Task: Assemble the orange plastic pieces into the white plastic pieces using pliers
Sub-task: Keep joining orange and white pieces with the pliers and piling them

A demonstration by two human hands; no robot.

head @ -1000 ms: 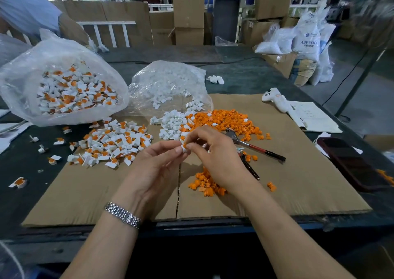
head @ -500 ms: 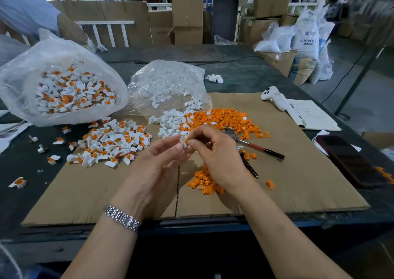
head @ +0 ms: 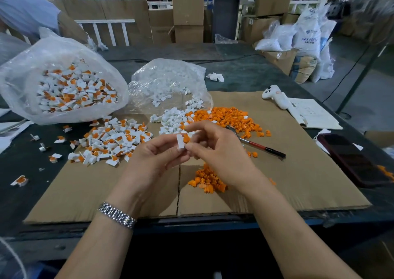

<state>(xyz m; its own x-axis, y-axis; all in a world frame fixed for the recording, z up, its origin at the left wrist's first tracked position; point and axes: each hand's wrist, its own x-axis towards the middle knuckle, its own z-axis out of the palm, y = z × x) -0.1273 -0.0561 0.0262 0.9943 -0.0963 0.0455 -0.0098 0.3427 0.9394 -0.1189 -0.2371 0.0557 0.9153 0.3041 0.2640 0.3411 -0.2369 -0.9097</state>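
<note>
White piece (head: 181,141) pinched by both hands | left bag (head: 25,82): assembled pieces | middle bag (head: 170,74): white pieces

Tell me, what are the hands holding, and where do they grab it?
Both hands pinch one white plastic piece with an orange piece in it: left hand at its lower end, right hand beside the orange part.

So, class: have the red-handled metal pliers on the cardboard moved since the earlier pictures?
No. The red-handled metal pliers lie in the same spot beside the large orange pile on the cardboard sheet.
</note>
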